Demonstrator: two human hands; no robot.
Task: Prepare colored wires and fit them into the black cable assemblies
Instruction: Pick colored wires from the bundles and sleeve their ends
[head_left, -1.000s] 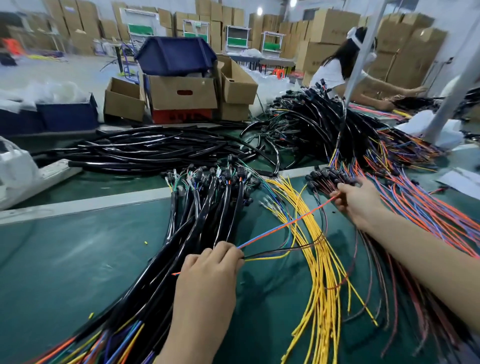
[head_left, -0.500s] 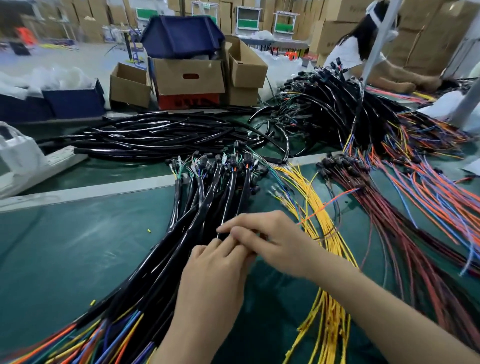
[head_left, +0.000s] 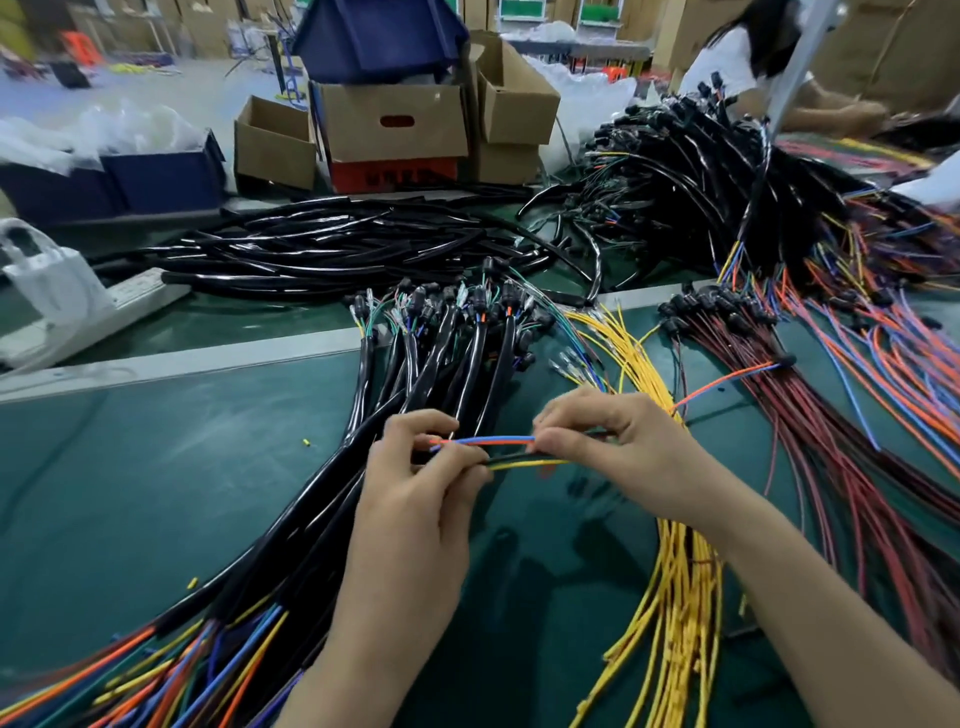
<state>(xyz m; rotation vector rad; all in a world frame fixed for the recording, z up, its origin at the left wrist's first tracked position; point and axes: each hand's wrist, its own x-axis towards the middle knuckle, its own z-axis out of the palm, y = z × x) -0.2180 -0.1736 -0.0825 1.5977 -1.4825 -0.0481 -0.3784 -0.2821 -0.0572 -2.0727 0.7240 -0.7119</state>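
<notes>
The left hand (head_left: 410, 499) and the right hand (head_left: 618, 447) each pinch the colored wires (head_left: 488, 441), held level above the bench (head_left: 156, 467), long axis left to right. The black cable assemblies (head_left: 415, 374) lie just behind the left hand, which is nearer to them.

Orange, blue, black and yellow wires (head_left: 483, 451) stretch level above black cable assemblies (head_left: 426, 364) fanned across the mat.

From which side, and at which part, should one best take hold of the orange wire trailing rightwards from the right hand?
I would pinch the orange wire at its middle stretch, from above. There it runs alone over the green mat, between the yellow wires and the dark red wires; its far end lies among those.
</notes>
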